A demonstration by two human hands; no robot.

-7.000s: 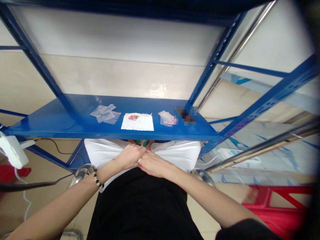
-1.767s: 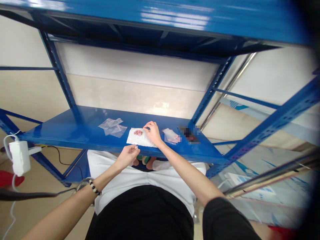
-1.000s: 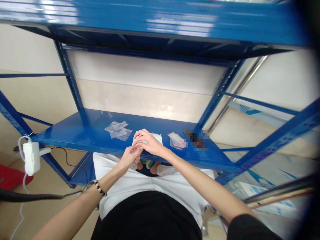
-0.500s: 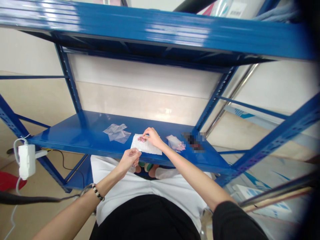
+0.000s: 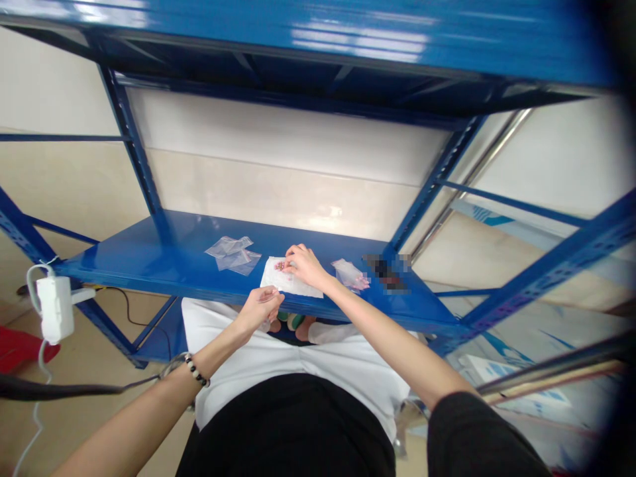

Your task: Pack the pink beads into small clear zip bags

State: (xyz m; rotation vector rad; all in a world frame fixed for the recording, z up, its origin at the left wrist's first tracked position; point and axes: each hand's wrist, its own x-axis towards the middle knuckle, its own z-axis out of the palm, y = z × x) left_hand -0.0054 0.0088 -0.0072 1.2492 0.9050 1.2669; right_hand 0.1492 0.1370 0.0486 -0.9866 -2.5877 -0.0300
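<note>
Blue steel shelf (image 5: 124, 268), right hand (image 5: 307, 264) down on a small pink cluster.

Right fingers (image 5: 293, 252) are bunched together on the pink pieces (image 5: 281, 265), which lie on a white sheet (image 5: 291, 286) near the shelf's front edge; whether they are clamped on anything is too small to tell. Left hand (image 5: 258, 311) is just off that edge, its fingers curled close, nothing visible in them. Clear bags (image 5: 232, 256) lie to one side, a small bag (image 5: 350, 273) to the other. Risk: a nudged sheet could send such small pieces sliding over the slick paint and off the edge.
</note>
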